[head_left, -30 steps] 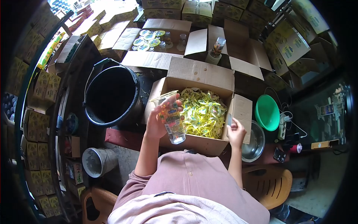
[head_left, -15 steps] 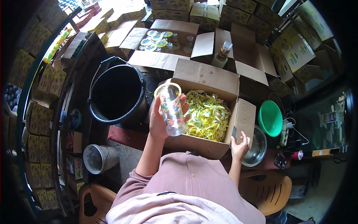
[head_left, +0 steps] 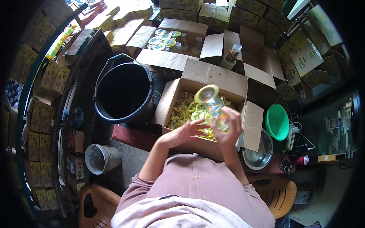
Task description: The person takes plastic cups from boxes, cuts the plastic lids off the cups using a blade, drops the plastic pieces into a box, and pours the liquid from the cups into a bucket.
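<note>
Cup in right hand, near left hand

Daylight glares from the far left, bleaching the boxes; the bucket sinks into shadow inside. Fisheye distortion bends the edges toward black corners. The cup is motion-blurred.

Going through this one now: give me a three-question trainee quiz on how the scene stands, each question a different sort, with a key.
1. Multiple choice: what holds the clear cup? A) left hand B) right hand C) neither
2. True or false: in the picture, the green bowl is to the right of the black bucket.
3. Fill in the blank: the open cardboard box in front of the person contains yellow ____.

Key: 1) B; 2) true; 3) strips.
</note>
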`<state>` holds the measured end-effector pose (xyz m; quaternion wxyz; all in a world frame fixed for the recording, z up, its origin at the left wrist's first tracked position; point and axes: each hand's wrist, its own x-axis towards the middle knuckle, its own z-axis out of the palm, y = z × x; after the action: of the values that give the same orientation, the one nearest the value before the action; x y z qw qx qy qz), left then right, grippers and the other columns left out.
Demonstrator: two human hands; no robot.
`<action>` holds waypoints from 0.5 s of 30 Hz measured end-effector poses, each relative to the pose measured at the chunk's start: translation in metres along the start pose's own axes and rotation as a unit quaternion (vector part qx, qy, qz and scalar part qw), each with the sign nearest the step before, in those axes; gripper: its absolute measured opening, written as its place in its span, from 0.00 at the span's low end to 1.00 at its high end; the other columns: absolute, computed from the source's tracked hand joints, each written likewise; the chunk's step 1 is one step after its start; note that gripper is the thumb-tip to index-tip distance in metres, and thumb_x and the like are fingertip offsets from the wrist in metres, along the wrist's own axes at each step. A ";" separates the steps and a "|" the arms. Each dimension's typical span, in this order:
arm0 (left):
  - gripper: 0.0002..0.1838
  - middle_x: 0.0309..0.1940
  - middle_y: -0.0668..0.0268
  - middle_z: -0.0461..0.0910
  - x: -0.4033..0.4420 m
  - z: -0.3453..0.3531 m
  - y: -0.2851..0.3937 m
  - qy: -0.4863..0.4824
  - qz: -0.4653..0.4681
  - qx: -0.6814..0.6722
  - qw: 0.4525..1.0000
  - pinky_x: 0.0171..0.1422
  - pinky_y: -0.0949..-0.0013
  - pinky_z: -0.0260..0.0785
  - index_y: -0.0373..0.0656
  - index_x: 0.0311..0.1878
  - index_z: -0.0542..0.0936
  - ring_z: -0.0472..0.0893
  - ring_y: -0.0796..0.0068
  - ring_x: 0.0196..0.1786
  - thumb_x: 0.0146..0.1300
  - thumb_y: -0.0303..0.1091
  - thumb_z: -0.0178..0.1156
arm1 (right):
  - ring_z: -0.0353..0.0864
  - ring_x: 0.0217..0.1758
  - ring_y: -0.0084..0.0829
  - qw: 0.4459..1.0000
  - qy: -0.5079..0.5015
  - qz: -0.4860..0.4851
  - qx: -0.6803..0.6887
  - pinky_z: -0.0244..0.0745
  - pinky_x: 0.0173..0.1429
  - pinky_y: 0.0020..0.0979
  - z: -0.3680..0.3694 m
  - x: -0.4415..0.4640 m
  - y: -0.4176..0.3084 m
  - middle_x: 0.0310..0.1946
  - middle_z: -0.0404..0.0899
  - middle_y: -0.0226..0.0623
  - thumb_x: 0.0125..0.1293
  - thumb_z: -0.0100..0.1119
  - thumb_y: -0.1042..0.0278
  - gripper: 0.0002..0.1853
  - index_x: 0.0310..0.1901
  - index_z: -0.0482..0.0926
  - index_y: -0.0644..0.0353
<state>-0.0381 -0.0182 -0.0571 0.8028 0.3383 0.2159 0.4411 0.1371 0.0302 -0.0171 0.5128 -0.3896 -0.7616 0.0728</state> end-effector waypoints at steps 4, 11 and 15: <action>0.41 0.57 0.54 0.66 -0.041 -0.007 0.047 0.029 0.054 0.243 0.968 0.56 0.65 0.62 0.39 0.64 0.56 0.71 0.68 0.53 0.56 0.60 0.51 | 0.77 0.30 0.28 0.990 -0.111 0.049 -0.072 0.74 0.35 0.27 -0.012 0.015 0.056 0.38 0.76 0.37 0.37 0.70 0.76 0.24 0.41 0.76 0.59; 0.23 0.41 0.65 0.71 -0.090 -0.072 0.098 0.497 0.335 0.405 0.691 0.40 0.80 0.66 0.39 0.55 0.64 0.72 0.83 0.37 0.64 0.45 0.49 | 0.79 0.32 0.30 0.983 -0.116 0.127 -0.056 0.75 0.38 0.28 -0.024 0.045 0.081 0.34 0.78 0.42 0.42 0.72 0.64 0.27 0.45 0.75 0.65; 0.15 0.35 0.68 0.72 -0.104 -0.115 0.083 0.574 0.288 0.481 0.597 0.35 0.79 0.63 0.39 0.50 0.68 0.69 0.84 0.31 0.63 0.34 0.52 | 0.80 0.37 0.36 0.997 -0.010 0.063 -0.049 0.75 0.38 0.30 -0.031 0.102 0.107 0.37 0.78 0.47 0.46 0.70 0.59 0.30 0.48 0.73 0.68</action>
<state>-0.2125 -0.0354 -0.0693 0.0655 0.3976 0.7043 0.5845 0.2016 0.1624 0.0163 0.4798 -0.4607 -0.7433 0.0709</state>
